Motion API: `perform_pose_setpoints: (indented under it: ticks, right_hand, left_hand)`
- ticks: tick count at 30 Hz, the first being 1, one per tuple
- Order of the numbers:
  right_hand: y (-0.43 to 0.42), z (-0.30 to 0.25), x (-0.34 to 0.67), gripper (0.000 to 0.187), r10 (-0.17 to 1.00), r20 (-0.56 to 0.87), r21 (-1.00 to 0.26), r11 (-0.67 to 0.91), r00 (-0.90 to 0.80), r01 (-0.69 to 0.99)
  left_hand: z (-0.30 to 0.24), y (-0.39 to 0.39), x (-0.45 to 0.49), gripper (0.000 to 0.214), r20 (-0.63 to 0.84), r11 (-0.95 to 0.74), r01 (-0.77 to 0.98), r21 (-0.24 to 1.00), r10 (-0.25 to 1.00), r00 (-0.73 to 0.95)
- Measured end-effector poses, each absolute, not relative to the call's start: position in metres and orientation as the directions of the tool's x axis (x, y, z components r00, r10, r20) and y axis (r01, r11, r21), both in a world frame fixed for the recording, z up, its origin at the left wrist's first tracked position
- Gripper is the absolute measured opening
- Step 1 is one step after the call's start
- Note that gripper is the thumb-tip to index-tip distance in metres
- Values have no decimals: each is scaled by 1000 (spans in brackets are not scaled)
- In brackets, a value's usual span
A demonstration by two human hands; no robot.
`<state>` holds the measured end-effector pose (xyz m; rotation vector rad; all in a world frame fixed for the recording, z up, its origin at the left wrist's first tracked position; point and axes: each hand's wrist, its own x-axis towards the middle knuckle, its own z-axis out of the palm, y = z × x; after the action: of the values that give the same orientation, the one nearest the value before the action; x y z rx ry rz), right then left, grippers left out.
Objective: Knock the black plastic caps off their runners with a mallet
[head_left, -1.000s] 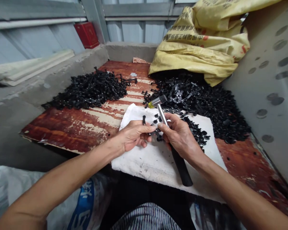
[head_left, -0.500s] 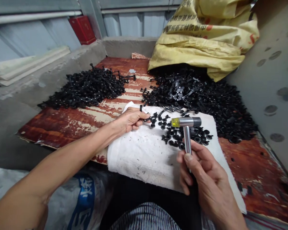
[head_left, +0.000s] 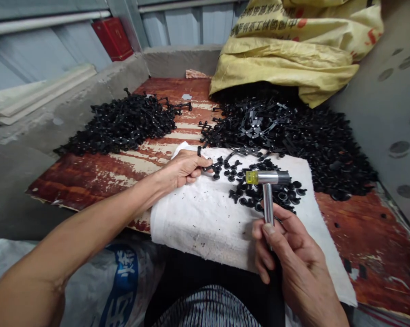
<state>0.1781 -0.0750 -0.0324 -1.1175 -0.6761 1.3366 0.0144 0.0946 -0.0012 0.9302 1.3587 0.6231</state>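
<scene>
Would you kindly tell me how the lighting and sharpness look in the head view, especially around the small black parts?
Head view: soft, even light; glare on the hammer's steel head; the heaped black parts merge into a dark mass; wide-lens bending at the edges.

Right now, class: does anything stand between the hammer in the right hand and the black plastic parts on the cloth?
Nothing visible does. The right hand grips the hammer, whose metal head sits directly over the black plastic parts lying on the white cloth.

A cloth lies on the board, in front of two heaps of small parts
</scene>
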Motion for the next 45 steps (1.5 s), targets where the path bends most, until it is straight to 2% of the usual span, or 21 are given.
perform_pose_setpoints:
  ticks: [17, 28, 30, 33, 35, 37, 39, 41, 43, 45]
  right_hand:
    - [-77, -34, 178, 29, 966, -190, -918, -112, 176, -379]
    - [-76, -35, 177, 33, 971, -189, -951, -143, 148, -275]
    - [-75, -33, 181, 33, 975, -184, -970, -160, 123, -184]
    - [-67, -29, 192, 35, 995, -50, -982, -65, 86, 176]
    - [-55, -25, 200, 41, 991, 134, -885, 115, 11, 450]
    - [-41, -23, 206, 47, 949, 298, -741, 298, -103, 602]
    - [-27, -19, 207, 50, 904, 381, -628, 407, -194, 663]
    - [-18, -15, 205, 51, 878, 424, -581, 453, -224, 676]
    - [-12, -11, 200, 53, 861, 471, -588, 469, -193, 659]
    - [-8, -8, 195, 55, 873, 472, -654, 441, -124, 615]
  left_hand:
    - [-3, 95, 13, 28, -532, 516, 131, 846, 833, 154]
    - [4, 99, 18, 25, -466, 422, 318, 849, 882, 71]
    - [5, 100, 18, 26, -486, 438, 335, 834, 871, 70]
    - [9, 100, 20, 24, -499, 445, 356, 822, 863, 74]
    - [11, 99, 21, 23, -495, 438, 368, 820, 866, 72]
    - [11, 99, 21, 22, -499, 441, 376, 815, 864, 67]
    - [9, 99, 19, 22, -505, 449, 366, 815, 860, 70]
    - [5, 100, 17, 21, -502, 451, 349, 822, 862, 69]
    - [1, 101, 15, 21, -498, 449, 329, 831, 863, 81]
    - [-3, 102, 13, 22, -496, 446, 308, 840, 863, 102]
